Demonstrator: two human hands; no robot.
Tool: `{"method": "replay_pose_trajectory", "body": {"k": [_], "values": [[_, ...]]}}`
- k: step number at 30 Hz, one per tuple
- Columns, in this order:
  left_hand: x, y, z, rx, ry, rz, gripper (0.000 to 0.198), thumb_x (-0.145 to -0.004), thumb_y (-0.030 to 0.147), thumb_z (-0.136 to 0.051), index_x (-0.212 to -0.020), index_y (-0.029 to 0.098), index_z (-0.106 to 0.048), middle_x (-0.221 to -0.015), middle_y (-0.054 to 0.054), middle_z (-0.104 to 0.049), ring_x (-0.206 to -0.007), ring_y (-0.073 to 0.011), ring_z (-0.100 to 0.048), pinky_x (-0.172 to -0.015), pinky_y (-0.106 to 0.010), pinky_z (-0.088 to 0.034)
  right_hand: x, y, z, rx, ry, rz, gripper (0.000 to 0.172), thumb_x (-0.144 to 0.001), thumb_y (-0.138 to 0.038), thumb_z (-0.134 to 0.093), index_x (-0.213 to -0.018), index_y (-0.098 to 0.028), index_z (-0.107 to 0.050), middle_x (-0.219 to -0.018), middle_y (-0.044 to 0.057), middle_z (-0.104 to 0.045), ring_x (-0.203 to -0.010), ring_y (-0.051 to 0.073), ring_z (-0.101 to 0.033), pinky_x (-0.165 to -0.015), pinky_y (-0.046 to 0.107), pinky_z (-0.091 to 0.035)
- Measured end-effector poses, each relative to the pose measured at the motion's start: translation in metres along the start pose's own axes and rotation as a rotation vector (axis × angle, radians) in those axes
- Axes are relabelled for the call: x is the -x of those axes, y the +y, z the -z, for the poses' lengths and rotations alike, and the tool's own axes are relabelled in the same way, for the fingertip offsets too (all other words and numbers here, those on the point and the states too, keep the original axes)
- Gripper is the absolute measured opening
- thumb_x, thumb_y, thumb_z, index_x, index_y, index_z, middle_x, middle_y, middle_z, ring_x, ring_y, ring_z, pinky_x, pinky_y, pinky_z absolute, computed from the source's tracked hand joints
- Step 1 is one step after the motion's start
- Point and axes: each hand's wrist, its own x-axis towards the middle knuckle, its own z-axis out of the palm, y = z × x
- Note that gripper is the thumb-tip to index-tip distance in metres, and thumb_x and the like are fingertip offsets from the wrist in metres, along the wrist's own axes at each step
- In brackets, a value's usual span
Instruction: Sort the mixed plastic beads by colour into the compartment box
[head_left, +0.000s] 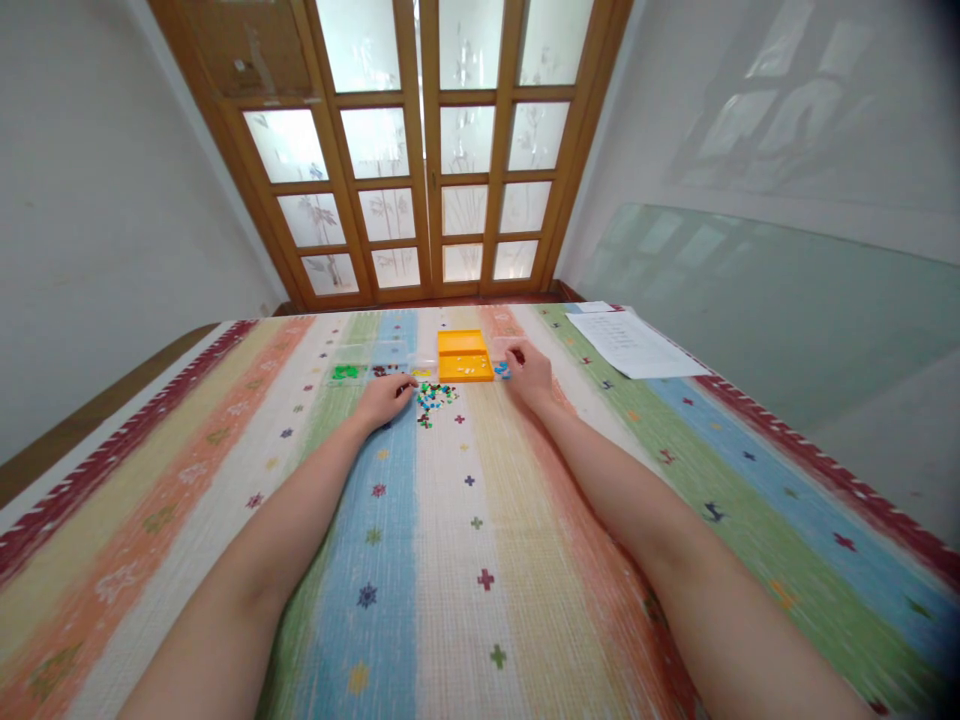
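Note:
Both my arms reach far forward over a striped, many-coloured cloth (465,560). My left hand (384,398) rests curled on the cloth, fingertips at the left edge of a small pile of tiny coloured pieces (433,398). My right hand (528,374) lies curled just right of an open orange box (463,356), with its fingers by some small blue pieces (501,371). Whether either hand pinches a piece is too small to tell.
Clear small compartments (375,362) holding green, dark and yellow pieces stand left of the orange box. A white printed sheet (630,343) lies at the far right of the cloth. Wooden glazed doors (427,150) rise behind, with white walls on both sides.

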Motion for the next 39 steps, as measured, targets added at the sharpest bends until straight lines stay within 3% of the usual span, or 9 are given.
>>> {"method": "replay_pose_trajectory", "body": {"k": [5,10,18,23,29,33,39], "values": [[0.000,0.002,0.000,0.001,-0.021,-0.023,0.029,-0.096,0.033,-0.050,-0.110,0.024,-0.074,-0.105,-0.005,-0.076,-0.091,-0.0224,-0.068,-0.084,-0.034,-0.049,-0.003,0.014,0.001,0.018,0.102,-0.109,0.021,-0.091,-0.030,-0.049,-0.094,-0.019,-0.067,-0.092,0.009,-0.071,-0.083,0.024,-0.062,-0.078,0.035,-0.047],[0.000,0.003,0.001,0.003,-0.034,-0.018,0.028,-0.095,0.032,-0.052,-0.109,0.024,-0.074,-0.105,-0.005,-0.076,-0.093,-0.0228,-0.068,-0.086,-0.034,-0.050,-0.003,0.024,-0.003,0.056,0.123,-0.191,0.026,-0.091,-0.031,-0.051,-0.107,-0.018,-0.066,-0.092,0.009,-0.070,-0.081,0.023,-0.061,-0.074,0.033,-0.046],[0.000,0.004,0.002,0.078,-0.034,-0.021,0.024,-0.092,0.029,-0.053,-0.098,0.021,-0.074,-0.095,-0.004,-0.074,-0.086,-0.0196,-0.065,-0.084,-0.031,-0.048,-0.001,0.017,-0.009,0.120,0.053,-0.075,0.023,-0.090,-0.027,-0.051,-0.103,-0.018,-0.068,-0.094,0.010,-0.070,-0.087,0.025,-0.060,-0.081,0.036,-0.047],[-0.002,0.003,0.006,0.361,-0.260,-0.032,0.021,-0.088,0.033,-0.059,-0.089,0.017,-0.073,-0.086,-0.002,-0.072,-0.082,-0.0171,-0.063,-0.077,-0.027,-0.048,0.003,0.013,-0.011,0.089,0.022,-0.012,0.022,-0.090,-0.025,-0.050,-0.101,-0.019,-0.069,-0.099,0.010,-0.070,-0.092,0.025,-0.060,-0.085,0.037,-0.046],[-0.005,0.002,0.014,0.555,-0.508,-0.059,0.026,-0.083,0.035,-0.068,-0.098,0.015,-0.074,-0.091,-0.005,-0.072,-0.080,-0.0150,-0.062,-0.075,-0.026,-0.046,0.004,0.013,-0.013,0.096,0.015,0.013,0.021,-0.091,-0.024,-0.049,-0.099,-0.020,-0.068,-0.099,0.010,-0.070,-0.091,0.025,-0.060,-0.083,0.036,-0.046],[-0.005,0.006,0.017,0.493,-0.571,-0.061,0.029,-0.083,0.037,-0.070,-0.101,0.015,-0.073,-0.082,-0.002,-0.066,-0.071,-0.0130,-0.055,-0.065,-0.024,-0.039,0.004,0.012,-0.013,0.099,-0.002,0.026,0.021,-0.091,-0.023,-0.049,-0.099,-0.019,-0.068,-0.100,0.010,-0.070,-0.091,0.025,-0.060,-0.084,0.037,-0.046],[-0.003,0.022,0.019,0.292,-0.521,-0.085,0.033,-0.077,0.040,-0.075,-0.100,0.018,-0.067,-0.077,0.002,-0.057,-0.069,-0.0134,-0.050,-0.063,-0.025,-0.035,0.005,0.013,-0.016,0.104,-0.025,0.029,0.023,-0.091,-0.022,-0.049,-0.101,-0.019,-0.069,-0.099,0.010,-0.070,-0.090,0.025,-0.060,-0.085,0.037,-0.045]]}}
